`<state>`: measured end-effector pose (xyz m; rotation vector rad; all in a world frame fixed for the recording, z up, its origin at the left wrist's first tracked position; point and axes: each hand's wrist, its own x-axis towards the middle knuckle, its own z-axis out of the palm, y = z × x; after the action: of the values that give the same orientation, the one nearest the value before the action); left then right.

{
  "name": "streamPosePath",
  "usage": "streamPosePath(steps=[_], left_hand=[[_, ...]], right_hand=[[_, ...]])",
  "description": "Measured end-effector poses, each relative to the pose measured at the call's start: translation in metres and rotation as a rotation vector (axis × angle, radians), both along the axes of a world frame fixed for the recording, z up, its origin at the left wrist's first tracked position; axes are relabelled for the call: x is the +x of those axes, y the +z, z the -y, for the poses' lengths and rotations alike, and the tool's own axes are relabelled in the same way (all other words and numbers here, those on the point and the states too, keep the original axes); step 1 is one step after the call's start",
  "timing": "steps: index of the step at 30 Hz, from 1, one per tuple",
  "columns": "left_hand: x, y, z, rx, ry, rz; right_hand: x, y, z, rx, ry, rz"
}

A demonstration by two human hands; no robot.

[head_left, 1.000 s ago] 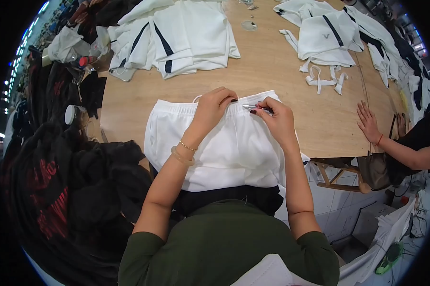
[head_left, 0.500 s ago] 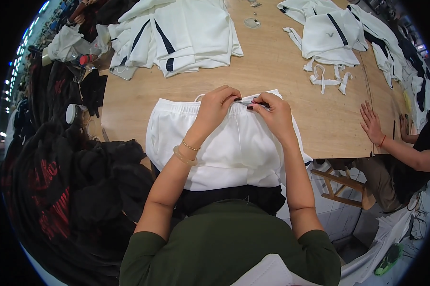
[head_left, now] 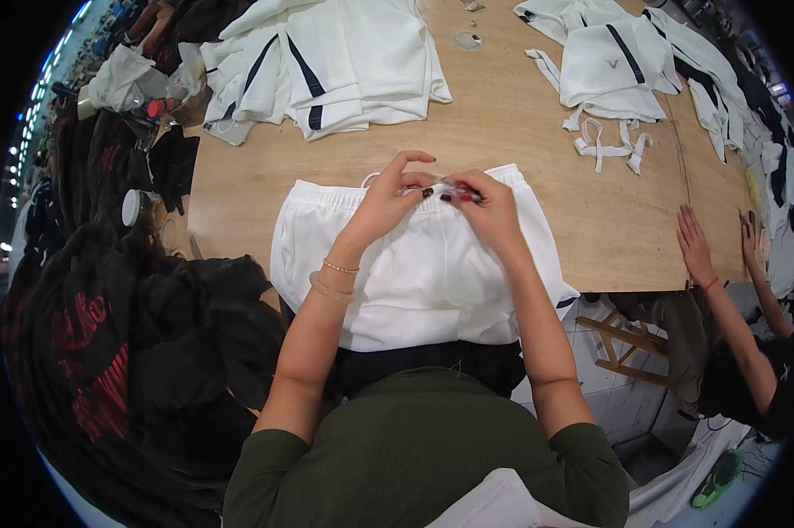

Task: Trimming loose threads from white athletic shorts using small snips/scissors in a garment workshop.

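A pair of white pants [head_left: 397,264] with a gathered elastic waistband lies in front of me, over the table's near edge and toward my lap. My left hand [head_left: 395,195] pinches the waistband near its middle between thumb and curled fingers, while the index finger is lifted. Just to its right, my right hand [head_left: 487,204] closes around small thread snips [head_left: 464,191] with red and dark handles, blurred by motion. The snips' tip points at the waistband between both hands. A white cord loop [head_left: 369,179] shows behind the waistband, left of centre.
Folded white garments [head_left: 353,66] with navy stripes lie at the far left, a phone [head_left: 230,131] beside them. More white clothing [head_left: 603,75] sits far right. Dark garments [head_left: 142,334] heap at my left, near a jar [head_left: 142,209]. A co-worker's hand [head_left: 694,246] rests at the table's right.
My left index finger has lifted from the waistband and the hand has opened slightly. My right hand has shifted a little left and down with the snips. The co-worker has leaned lower.
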<state>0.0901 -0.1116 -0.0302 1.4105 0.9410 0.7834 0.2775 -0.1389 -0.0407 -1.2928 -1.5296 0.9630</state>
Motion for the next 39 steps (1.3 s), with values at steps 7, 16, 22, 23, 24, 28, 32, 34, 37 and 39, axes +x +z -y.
streamPosePath(steps=[7, 16, 22, 23, 24, 28, 32, 34, 37, 39], left_hand=[[0.004, 0.001, 0.001, -0.189, 0.081, 0.252], [0.01, 0.0, 0.004, -0.171, 0.103, 0.253], [0.012, 0.003, 0.007, -0.151, 0.156, 0.224], [0.011, 0.006, 0.008, -0.156, 0.161, 0.223], [0.01, 0.01, 0.01, -0.186, 0.153, 0.275], [0.006, 0.017, 0.015, -0.212, 0.076, 0.289], [0.004, 0.02, 0.015, -0.184, 0.03, 0.245], [0.005, 0.024, 0.017, -0.182, 0.028, 0.245], [0.007, 0.028, 0.019, -0.159, 0.035, 0.216], [0.007, 0.029, 0.019, -0.157, 0.039, 0.208]], right_hand=[[-0.013, -0.01, -0.012, 0.014, -0.208, -0.205], [-0.017, -0.001, 0.007, 0.098, -0.152, 0.046], [-0.009, 0.008, -0.003, -0.034, -0.32, -0.11], [0.0, 0.015, -0.003, -0.11, -0.298, -0.347], [0.007, 0.021, -0.003, -0.117, -0.295, -0.347], [0.023, 0.04, 0.011, 0.063, -0.228, -0.136], [0.02, 0.055, 0.025, 0.192, -0.107, 0.332], [0.018, 0.052, 0.026, 0.221, -0.109, 0.374], [0.015, 0.05, 0.024, 0.277, -0.118, 0.447], [0.015, 0.05, 0.024, 0.297, -0.121, 0.477]])
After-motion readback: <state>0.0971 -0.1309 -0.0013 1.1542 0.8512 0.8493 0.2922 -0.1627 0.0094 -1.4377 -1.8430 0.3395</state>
